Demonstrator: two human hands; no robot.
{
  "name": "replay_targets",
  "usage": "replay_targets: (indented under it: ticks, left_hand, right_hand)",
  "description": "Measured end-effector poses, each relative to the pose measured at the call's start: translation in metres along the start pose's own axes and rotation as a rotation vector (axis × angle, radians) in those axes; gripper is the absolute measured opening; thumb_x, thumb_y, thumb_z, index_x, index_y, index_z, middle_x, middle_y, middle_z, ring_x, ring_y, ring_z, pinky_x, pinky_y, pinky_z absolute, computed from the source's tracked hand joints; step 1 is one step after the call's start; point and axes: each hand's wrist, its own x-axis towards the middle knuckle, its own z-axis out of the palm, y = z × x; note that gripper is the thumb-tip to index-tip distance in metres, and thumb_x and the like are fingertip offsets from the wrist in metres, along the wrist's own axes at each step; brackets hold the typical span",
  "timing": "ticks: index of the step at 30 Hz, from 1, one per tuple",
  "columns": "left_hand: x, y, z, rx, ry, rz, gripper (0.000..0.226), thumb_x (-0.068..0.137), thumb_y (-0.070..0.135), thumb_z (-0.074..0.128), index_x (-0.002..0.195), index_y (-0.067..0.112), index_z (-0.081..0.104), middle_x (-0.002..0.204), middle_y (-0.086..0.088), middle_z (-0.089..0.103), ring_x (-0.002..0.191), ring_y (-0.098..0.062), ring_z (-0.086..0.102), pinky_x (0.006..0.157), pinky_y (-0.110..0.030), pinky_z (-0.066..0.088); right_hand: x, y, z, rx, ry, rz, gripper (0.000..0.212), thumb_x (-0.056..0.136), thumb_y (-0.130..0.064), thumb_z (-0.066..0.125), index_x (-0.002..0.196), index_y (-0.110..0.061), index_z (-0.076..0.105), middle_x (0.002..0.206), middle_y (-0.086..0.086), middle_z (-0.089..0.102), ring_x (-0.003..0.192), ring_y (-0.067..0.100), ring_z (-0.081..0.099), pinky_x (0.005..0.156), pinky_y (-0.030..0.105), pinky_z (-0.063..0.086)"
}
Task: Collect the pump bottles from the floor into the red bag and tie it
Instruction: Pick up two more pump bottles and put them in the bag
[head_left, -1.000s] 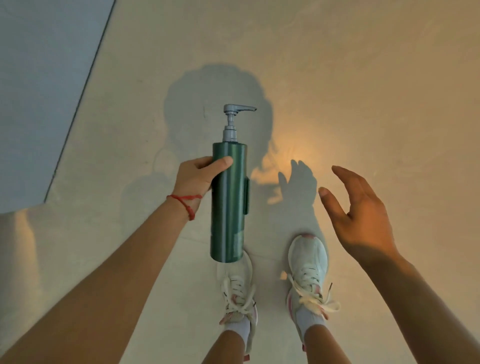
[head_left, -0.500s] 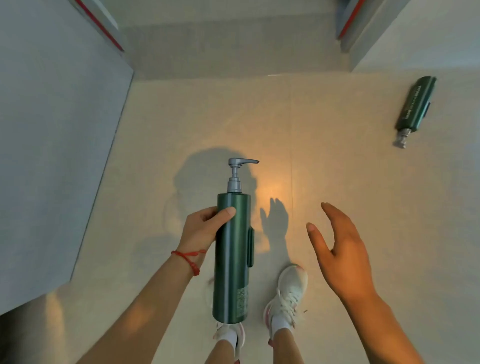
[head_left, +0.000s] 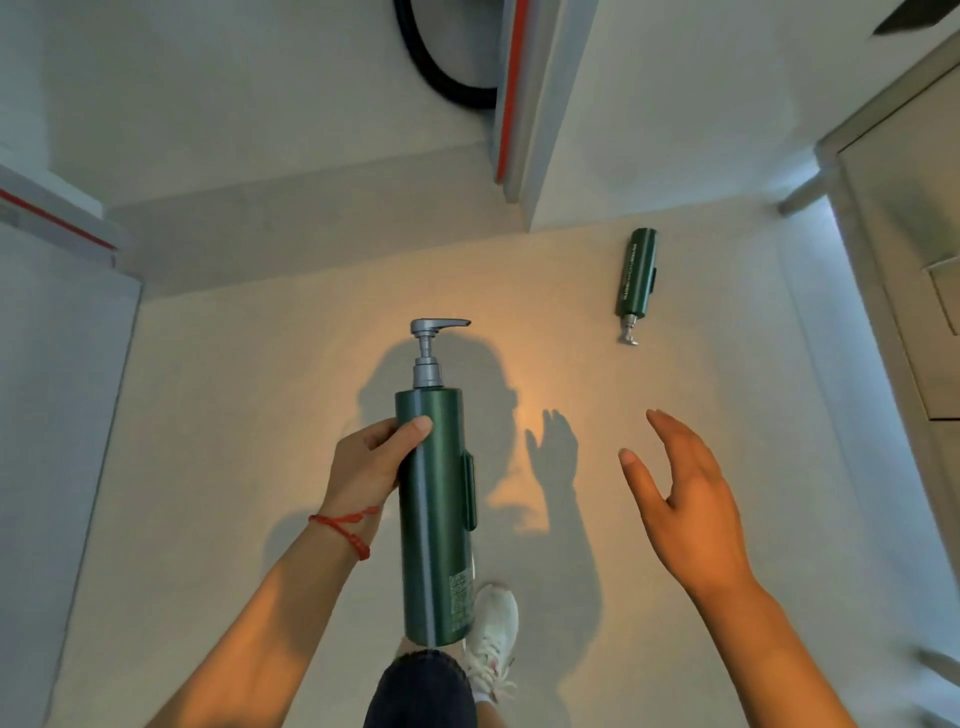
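Head view shows your left hand (head_left: 371, 467) wrapped around a green pump bottle (head_left: 436, 519), held upright over the floor (head_left: 260, 389) with its pump pointing away. Your right hand (head_left: 685, 509) hangs empty, fingers spread. A second bottle (head_left: 638, 278) lies ahead near the wall (head_left: 649, 130).

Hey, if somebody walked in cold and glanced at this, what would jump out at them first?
The tall green pump bottle held upright in the left hand at centre frame. Next, a second green bottle lying on the pale floor further ahead to the right, pump pointing back toward the person. The right hand hangs open and empty.
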Motion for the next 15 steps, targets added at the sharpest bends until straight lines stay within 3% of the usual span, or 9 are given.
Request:
replay_targets:
  ticks: [8, 11, 15]
  left_hand:
    - [0.062, 0.046, 0.047, 0.036, -0.032, -0.087, 0.009, 0.077, 0.021, 0.066, 0.070, 0.016, 0.070, 0.061, 0.005, 0.072, 0.060, -0.009, 0.067, 0.054, -0.019, 0.053]
    - [0.082, 0.066, 0.057, 0.054, -0.050, -0.097, 0.009, 0.075, 0.023, 0.067, 0.072, 0.016, 0.071, 0.065, 0.003, 0.073, 0.067, -0.014, 0.068, 0.061, -0.026, 0.053]
    - [0.108, 0.091, 0.065, 0.090, -0.058, -0.085, 0.007, 0.075, 0.024, 0.068, 0.071, 0.019, 0.070, 0.064, 0.006, 0.073, 0.065, -0.012, 0.067, 0.061, -0.024, 0.052]
  right_hand:
    - [0.063, -0.011, -0.036, 0.016, 0.044, 0.135, 0.049, 0.089, -0.035, 0.050, 0.135, -0.020, 0.040, 0.142, 0.004, 0.044, 0.130, 0.022, 0.040, 0.101, 0.030, 0.030]
    - [0.086, -0.025, -0.043, 0.019, 0.021, 0.139, 0.049, 0.088, -0.038, 0.048, 0.135, -0.023, 0.040, 0.142, 0.002, 0.044, 0.129, 0.021, 0.041, 0.100, 0.028, 0.030]
    - [0.113, -0.036, -0.048, 0.036, 0.013, 0.146, 0.048, 0.089, -0.038, 0.048, 0.134, -0.026, 0.039, 0.142, 0.000, 0.044, 0.129, 0.020, 0.040, 0.102, 0.029, 0.030]
